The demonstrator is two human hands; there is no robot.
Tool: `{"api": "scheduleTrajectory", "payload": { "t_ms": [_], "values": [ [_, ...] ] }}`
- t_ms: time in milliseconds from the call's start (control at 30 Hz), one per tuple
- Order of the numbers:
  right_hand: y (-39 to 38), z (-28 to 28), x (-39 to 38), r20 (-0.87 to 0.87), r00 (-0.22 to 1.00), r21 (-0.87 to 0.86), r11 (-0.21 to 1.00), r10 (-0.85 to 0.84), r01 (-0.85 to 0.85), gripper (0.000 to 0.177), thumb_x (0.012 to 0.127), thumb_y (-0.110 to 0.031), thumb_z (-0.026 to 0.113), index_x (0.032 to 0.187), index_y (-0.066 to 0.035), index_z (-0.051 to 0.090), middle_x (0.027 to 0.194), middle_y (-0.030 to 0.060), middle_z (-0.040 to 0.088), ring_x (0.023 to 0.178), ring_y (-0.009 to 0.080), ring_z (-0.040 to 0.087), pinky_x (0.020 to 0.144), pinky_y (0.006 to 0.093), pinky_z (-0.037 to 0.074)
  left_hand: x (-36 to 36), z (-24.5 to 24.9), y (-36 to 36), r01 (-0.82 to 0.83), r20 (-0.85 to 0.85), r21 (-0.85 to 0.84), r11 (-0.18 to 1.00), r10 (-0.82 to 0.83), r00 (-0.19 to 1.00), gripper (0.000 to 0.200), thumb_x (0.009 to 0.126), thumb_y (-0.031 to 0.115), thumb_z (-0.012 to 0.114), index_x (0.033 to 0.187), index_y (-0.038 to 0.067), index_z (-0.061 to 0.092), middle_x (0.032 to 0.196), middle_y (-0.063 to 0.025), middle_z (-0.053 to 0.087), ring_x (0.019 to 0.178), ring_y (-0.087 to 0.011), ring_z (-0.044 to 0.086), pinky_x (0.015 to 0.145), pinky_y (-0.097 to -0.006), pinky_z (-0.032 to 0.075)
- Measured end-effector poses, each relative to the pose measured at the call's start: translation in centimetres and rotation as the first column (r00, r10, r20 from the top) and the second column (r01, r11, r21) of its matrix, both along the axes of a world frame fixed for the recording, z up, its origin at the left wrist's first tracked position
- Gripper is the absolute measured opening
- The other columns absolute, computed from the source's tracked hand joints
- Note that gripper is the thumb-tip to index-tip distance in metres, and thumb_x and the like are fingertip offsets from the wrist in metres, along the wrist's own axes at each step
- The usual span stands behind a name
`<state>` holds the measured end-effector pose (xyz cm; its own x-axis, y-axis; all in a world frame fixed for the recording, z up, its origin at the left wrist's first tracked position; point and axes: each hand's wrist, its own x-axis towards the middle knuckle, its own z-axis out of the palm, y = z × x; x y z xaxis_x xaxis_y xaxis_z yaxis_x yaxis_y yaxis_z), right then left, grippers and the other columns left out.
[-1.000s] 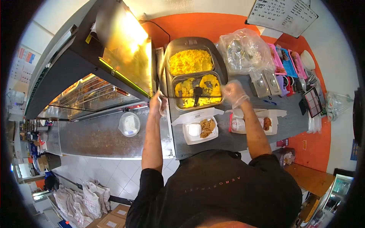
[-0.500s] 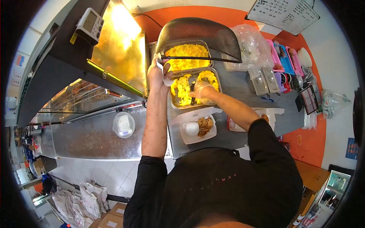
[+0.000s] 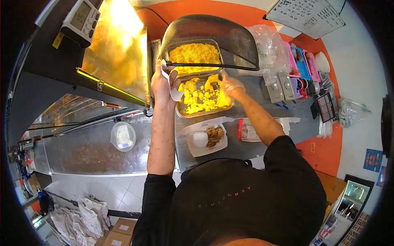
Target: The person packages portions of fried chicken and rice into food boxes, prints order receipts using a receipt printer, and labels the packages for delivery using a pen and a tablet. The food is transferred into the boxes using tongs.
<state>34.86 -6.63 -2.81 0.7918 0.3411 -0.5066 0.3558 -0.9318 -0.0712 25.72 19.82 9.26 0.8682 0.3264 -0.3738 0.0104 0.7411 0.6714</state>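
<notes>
My left hand (image 3: 165, 84) is closed around a piece of white paper (image 3: 175, 95), right at the black rim of a raised mesh cover (image 3: 197, 26). In front of it is a wire tray (image 3: 205, 111) of yellow, scrambled-egg-like food (image 3: 197, 98), with bare patches of mesh in the middle. My right hand (image 3: 232, 87), in a clear plastic glove, is at the tray's right side, fingertips close under the cover's rim. Motion smears its fingers, and I cannot tell what they hold. A second tray of yellow food (image 3: 195, 53) stands behind, under the mesh.
On the grey counter, an open white box (image 3: 199, 152) holds a white mound and brown fried pieces. Another open box (image 3: 249, 133) is partly behind my right forearm. Metal lidded containers (image 3: 274, 90) and coloured baskets (image 3: 310, 67) stand right; a lit warming cabinet (image 3: 115, 57) is left.
My right hand has moved up and right from inside the near tray to its right side. The dark tool under that hand no longer shows. My left hand keeps its hold; the view has shifted slightly.
</notes>
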Motion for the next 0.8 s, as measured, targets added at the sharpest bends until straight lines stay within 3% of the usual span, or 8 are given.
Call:
{"api": "scheduleTrajectory", "payload": {
  "t_ms": [33, 167, 267, 400, 467, 600, 667, 800],
  "values": [
    [-0.2, 2.3, 0.4, 0.072, 0.985, 0.040, 0.988, -0.154, 0.151, 0.076, 0.084, -0.017, 0.060, 0.147, -0.001, 0.019, 0.103, 0.0243, 0.064, 0.096, 0.0354, 0.065, 0.080, 0.0422, 0.052, 0.0, -0.1, 0.0, 0.018, 0.042, 0.002, 1.000, -0.018, 0.999, 0.030, 0.097, 0.041, 0.050, 0.086, 0.013, 0.055, 0.073, -0.0010, 0.056, 0.053, -0.0067, 0.049, 0.041, -0.0207, 0.034],
    [-0.5, -3.5, 1.7, 0.104, 0.983, 0.057, 0.988, -0.150, 0.145, 0.067, 0.089, -0.011, 0.050, 0.149, -0.010, 0.019, 0.124, 0.0253, 0.052, 0.102, 0.0383, 0.062, 0.083, 0.0436, 0.052, -0.3, 3.4, -2.0, -0.058, -0.001, -0.022, 0.998, 0.058, 0.998, 0.028, 0.098, 0.034, 0.049, 0.084, 0.010, 0.052, 0.068, 0.0004, 0.048, 0.049, -0.0057, 0.039, 0.037, -0.0208, 0.026],
    [1.7, -2.3, -0.7, 0.360, 0.933, 0.032, 0.999, -0.020, 0.009, 0.064, 0.091, -0.016, 0.045, 0.149, -0.011, 0.019, 0.128, 0.0239, 0.050, 0.100, 0.0350, 0.063, 0.080, 0.0420, 0.054, -0.6, 3.1, -1.9, -0.046, 0.022, -0.062, 0.997, 0.047, 0.999, 0.025, 0.099, 0.027, 0.048, 0.082, 0.009, 0.050, 0.062, 0.0027, 0.040, 0.043, -0.0046, 0.028, 0.034, -0.0202, 0.020],
    [3.3, -1.7, -0.7, 0.139, 0.983, -0.065, 0.989, -0.121, 0.131, 0.054, 0.096, -0.017, 0.037, 0.147, -0.007, 0.025, 0.130, 0.0202, 0.053, 0.104, 0.0327, 0.063, 0.084, 0.0408, 0.053, -1.0, 2.6, -1.7, -0.052, 0.046, -0.071, 0.996, 0.056, 0.997, 0.030, 0.099, 0.029, 0.047, 0.077, 0.009, 0.049, 0.058, 0.0030, 0.037, 0.042, -0.0045, 0.028, 0.034, -0.0203, 0.021],
    [3.5, -3.3, -0.9, 0.130, 0.991, -0.160, 0.987, 0.018, 0.003, 0.066, 0.090, -0.017, 0.046, 0.148, -0.005, 0.019, 0.108, 0.0205, 0.066, 0.089, 0.0296, 0.068, 0.072, 0.0398, 0.055, -1.3, 1.5, -1.4, -0.013, 0.060, -0.077, 0.997, 0.018, 0.998, 0.031, 0.100, 0.029, 0.046, 0.077, 0.009, 0.049, 0.057, 0.0031, 0.037, 0.042, -0.0045, 0.029, 0.033, -0.0203, 0.021],
    [4.2, -4.5, 0.4, 0.198, 0.979, -0.141, 0.990, 0.037, -0.009, 0.048, 0.090, -0.019, 0.046, 0.136, -0.005, 0.044, 0.097, 0.0161, 0.070, 0.087, 0.0279, 0.069, 0.072, 0.0397, 0.055, -1.1, 1.7, -1.9, -0.105, -0.028, -0.054, 0.993, 0.104, 0.994, 0.038, 0.099, 0.039, 0.046, 0.078, 0.008, 0.051, 0.055, 0.0021, 0.038, 0.042, -0.0074, 0.030, 0.036, -0.0240, 0.022],
    [3.6, -2.6, 1.7, 0.132, 0.979, -0.176, 0.976, 0.154, -0.130, 0.034, 0.085, -0.036, 0.060, 0.104, -0.009, 0.069, 0.100, 0.0120, 0.070, 0.094, 0.0269, 0.068, 0.076, 0.0402, 0.055, -1.0, 1.3, -1.6, -0.040, 0.051, -0.056, 0.998, 0.043, 0.998, 0.036, 0.099, 0.039, 0.046, 0.079, 0.009, 0.051, 0.057, 0.0017, 0.040, 0.043, -0.0071, 0.033, 0.036, -0.0238, 0.023],
    [3.6, 3.9, 2.6, -0.127, 0.973, -0.133, 0.969, 0.192, -0.209, 0.037, 0.081, -0.041, 0.064, 0.098, -0.009, 0.072, 0.101, 0.0133, 0.070, 0.095, 0.0269, 0.067, 0.080, 0.0415, 0.054, -1.5, 2.6, -2.4, 0.011, 0.071, -0.101, 0.995, -0.004, 0.997, 0.025, 0.100, 0.031, 0.045, 0.086, 0.011, 0.049, 0.065, 0.0019, 0.040, 0.045, -0.0040, 0.031, 0.036, -0.0195, 0.024]
  ]
}}
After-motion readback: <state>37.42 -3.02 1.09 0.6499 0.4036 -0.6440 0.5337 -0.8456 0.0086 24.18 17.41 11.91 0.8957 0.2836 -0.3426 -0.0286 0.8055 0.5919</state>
